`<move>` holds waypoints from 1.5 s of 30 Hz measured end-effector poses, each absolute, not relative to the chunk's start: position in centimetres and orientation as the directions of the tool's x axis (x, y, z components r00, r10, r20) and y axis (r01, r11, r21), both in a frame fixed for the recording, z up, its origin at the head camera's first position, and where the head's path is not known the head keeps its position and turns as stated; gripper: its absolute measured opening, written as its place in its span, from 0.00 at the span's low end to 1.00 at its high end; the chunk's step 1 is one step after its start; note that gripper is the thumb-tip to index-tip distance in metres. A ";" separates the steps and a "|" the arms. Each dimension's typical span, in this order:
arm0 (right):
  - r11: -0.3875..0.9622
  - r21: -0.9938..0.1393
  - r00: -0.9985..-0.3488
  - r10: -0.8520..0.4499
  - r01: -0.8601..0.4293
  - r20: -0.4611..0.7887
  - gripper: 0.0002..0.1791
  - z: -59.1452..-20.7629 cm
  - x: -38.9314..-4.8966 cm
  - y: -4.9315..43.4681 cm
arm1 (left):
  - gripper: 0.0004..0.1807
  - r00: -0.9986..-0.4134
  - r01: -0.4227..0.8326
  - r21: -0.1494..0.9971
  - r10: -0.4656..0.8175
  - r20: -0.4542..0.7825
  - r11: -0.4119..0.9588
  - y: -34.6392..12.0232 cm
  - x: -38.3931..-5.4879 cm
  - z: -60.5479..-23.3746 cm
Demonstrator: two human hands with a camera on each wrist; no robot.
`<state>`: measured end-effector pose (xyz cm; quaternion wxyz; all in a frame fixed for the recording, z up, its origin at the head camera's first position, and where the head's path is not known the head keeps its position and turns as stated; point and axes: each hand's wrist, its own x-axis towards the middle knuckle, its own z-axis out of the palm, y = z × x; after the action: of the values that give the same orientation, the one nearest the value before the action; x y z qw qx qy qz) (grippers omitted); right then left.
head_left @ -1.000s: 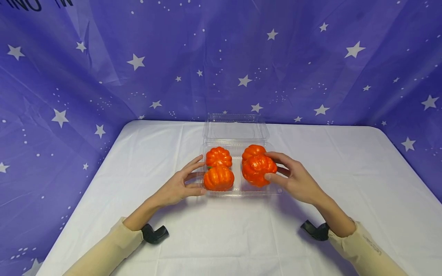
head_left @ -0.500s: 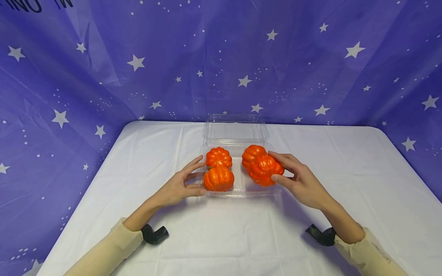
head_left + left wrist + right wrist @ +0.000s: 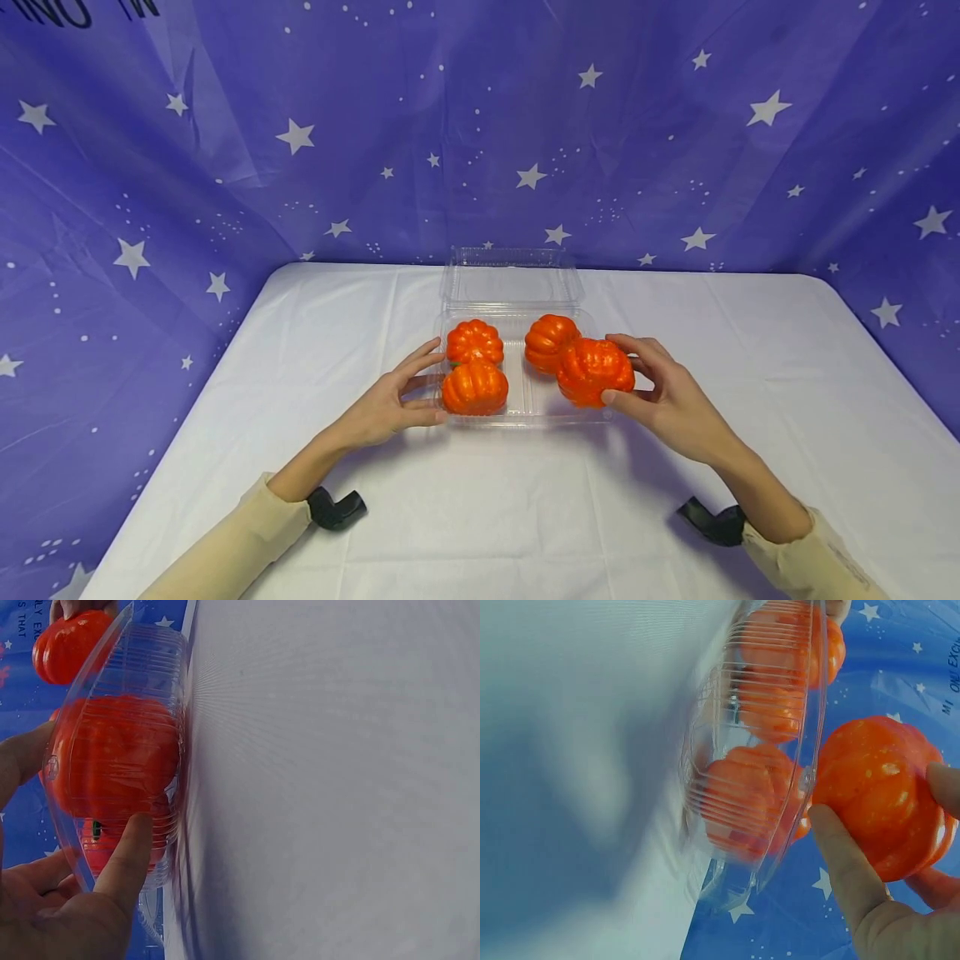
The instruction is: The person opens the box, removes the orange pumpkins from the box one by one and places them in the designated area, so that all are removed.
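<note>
A clear plastic clamshell container [image 3: 525, 421] stands on the table with its lid folded back. Two orange toy pumpkins sit in its left half, the front pumpkin [image 3: 475, 387] and the rear pumpkin [image 3: 475, 342]; a third pumpkin [image 3: 550, 342] is at the right rear. My left hand [image 3: 386, 404] is spread along the container's left side, and in the left wrist view a finger [image 3: 129, 855] touches its wall. With thumb and fingers my right hand [image 3: 675, 404] grips another pumpkin [image 3: 595, 372], which appears raised above the container's rim in the right wrist view [image 3: 881, 799].
The container's clear lid [image 3: 513, 279] leans open toward the back. A white cloth [image 3: 525, 517] covers the table. Behind it hangs a blue-purple curtain [image 3: 450, 108] with white stars. Black mounts [image 3: 336, 510] sit at both wrists.
My right hand has moved to the right and slightly toward me with the pumpkin in its grip, uncovering more of the right rear pumpkin. The left hand has stayed in place.
</note>
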<state>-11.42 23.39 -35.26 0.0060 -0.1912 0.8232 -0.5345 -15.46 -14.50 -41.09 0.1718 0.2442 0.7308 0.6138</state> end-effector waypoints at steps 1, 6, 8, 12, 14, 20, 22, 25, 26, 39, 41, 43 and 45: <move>0.349 -0.883 -0.926 -0.319 -0.314 0.203 0.34 -35.3 -11.4 23.5 | 0.46 -0.821 0.145 0.981 0.569 0.048 0.126 -14.5 -15.5 -41.1; 0.288 -0.894 -0.908 -0.343 -0.344 0.239 0.34 -35.4 -11.2 24.2 | 0.46 -0.821 0.139 0.983 0.570 0.046 0.121 -14.5 -15.4 -41.1; 0.269 -0.893 -0.900 -0.354 -0.360 0.256 0.34 -35.5 -11.2 24.5 | 0.46 -0.820 0.138 0.983 0.570 0.047 0.118 -14.5 -15.4 -41.1; 0.264 -0.886 -0.893 -0.353 -0.382 0.280 0.35 -35.5 -11.1 24.8 | 0.45 -0.818 0.141 0.983 0.572 0.051 0.115 -14.5 -15.4 -41.1; 0.262 -0.886 -0.894 -0.348 -0.383 0.284 0.35 -35.6 -11.0 24.9 | 0.45 -0.817 0.142 0.983 0.574 0.051 0.115 -14.5 -15.4 -41.1; 0.228 -0.896 -0.897 -0.327 -0.380 0.297 0.35 -35.8 -10.6 25.3 | 0.45 -0.818 0.143 0.982 0.574 0.048 0.121 -14.5 -15.5 -41.1; 0.213 -0.902 -0.899 -0.319 -0.376 0.300 0.36 -35.9 -10.5 25.4 | 0.45 -0.818 0.142 0.983 0.573 0.048 0.120 -14.5 -15.5 -41.1; 0.206 -0.905 -0.903 -0.307 -0.373 0.302 0.36 -35.9 -10.4 25.5 | 0.45 -0.818 0.141 0.983 0.573 0.047 0.120 -14.5 -15.5 -41.1; 0.205 -0.905 -0.903 -0.305 -0.373 0.303 0.36 -35.9 -10.4 25.6 | 0.45 -0.818 0.141 0.983 0.573 0.047 0.120 -14.5 -15.5 -41.1; 0.232 -0.908 -0.913 -0.302 -0.350 0.275 0.38 -35.6 -10.2 26.6 | 0.46 -0.821 0.144 0.981 0.570 0.046 0.128 -14.5 -15.5 -41.1; 0.244 -0.907 -0.920 -0.283 -0.343 0.271 0.35 -35.5 -10.1 26.6 | 0.46 -0.822 0.147 0.980 0.568 0.047 0.132 -14.5 -15.5 -41.1; 0.266 -0.901 -0.926 -0.255 -0.344 0.278 0.29 -35.4 -10.0 26.6 | 0.46 -0.822 0.149 0.980 0.568 0.048 0.133 -14.5 -15.5 -41.1; 0.267 -0.901 -0.932 -0.220 -0.340 0.287 0.23 -35.4 -9.9 26.8 | 0.45 -0.822 0.151 0.979 0.568 0.049 0.134 -14.5 -15.5 -41.1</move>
<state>-9.93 26.75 -35.39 -0.0521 -0.1762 0.7943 -0.5790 -15.46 -14.53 -41.09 0.1708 0.2450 0.7334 0.6107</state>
